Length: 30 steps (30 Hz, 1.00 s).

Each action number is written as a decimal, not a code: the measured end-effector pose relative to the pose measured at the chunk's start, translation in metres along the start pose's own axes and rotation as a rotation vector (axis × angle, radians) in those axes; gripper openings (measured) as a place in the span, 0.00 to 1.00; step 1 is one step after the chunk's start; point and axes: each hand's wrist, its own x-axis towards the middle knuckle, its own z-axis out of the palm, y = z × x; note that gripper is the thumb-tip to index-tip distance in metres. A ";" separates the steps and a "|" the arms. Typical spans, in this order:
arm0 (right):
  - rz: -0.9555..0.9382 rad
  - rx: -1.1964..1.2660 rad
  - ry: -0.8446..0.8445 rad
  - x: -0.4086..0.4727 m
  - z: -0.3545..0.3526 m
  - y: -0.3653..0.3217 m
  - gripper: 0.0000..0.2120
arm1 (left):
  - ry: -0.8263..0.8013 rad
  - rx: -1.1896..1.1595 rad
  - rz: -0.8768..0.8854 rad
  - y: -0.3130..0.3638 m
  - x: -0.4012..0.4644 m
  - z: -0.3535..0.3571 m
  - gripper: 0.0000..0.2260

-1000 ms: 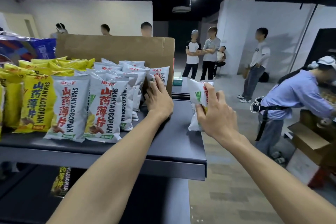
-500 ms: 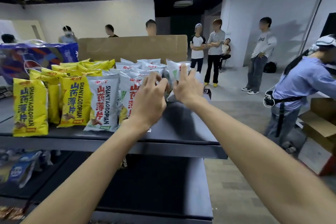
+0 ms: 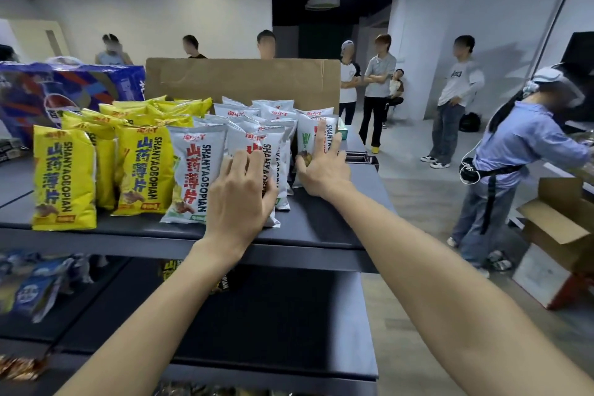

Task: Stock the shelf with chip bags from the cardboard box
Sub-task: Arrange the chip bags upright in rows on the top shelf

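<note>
While right hand (image 3: pixel 321 167) presses, fingers spread, a white chip bag (image 3: pixel 313 138) upright at frame centre, left hand (image 3: pixel 239 199) lies flat on front bag (image 3: pixel 257 170); neither grasps; seat squarely on shelf (image 3: pixel 321 225).

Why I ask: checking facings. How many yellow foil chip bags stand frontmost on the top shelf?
2: one yellow foil chip bag leftmost on the dark shelf, one beside the white bags. More yellow bags crowd behind them, partly hidden, so the total is unclear.
</note>
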 end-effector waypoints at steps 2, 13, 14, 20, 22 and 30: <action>-0.008 -0.018 -0.062 -0.005 -0.005 0.004 0.40 | 0.005 0.018 0.005 0.000 -0.005 -0.003 0.09; -0.093 -0.174 0.012 -0.062 -0.055 0.004 0.22 | -0.103 0.013 0.099 -0.002 -0.028 -0.031 0.11; -0.097 -0.177 0.026 -0.070 -0.060 0.002 0.19 | -0.115 -0.001 0.112 -0.002 -0.031 -0.034 0.11; -0.119 -0.221 0.081 -0.127 -0.085 -0.008 0.13 | -0.144 -0.137 0.167 0.009 -0.056 -0.048 0.10; -0.090 -0.198 0.059 -0.157 -0.091 -0.007 0.14 | -0.151 -0.210 0.202 0.015 -0.074 -0.050 0.10; 0.178 -0.112 -0.050 -0.311 -0.056 0.066 0.11 | -0.420 -0.315 0.221 0.050 -0.204 -0.011 0.10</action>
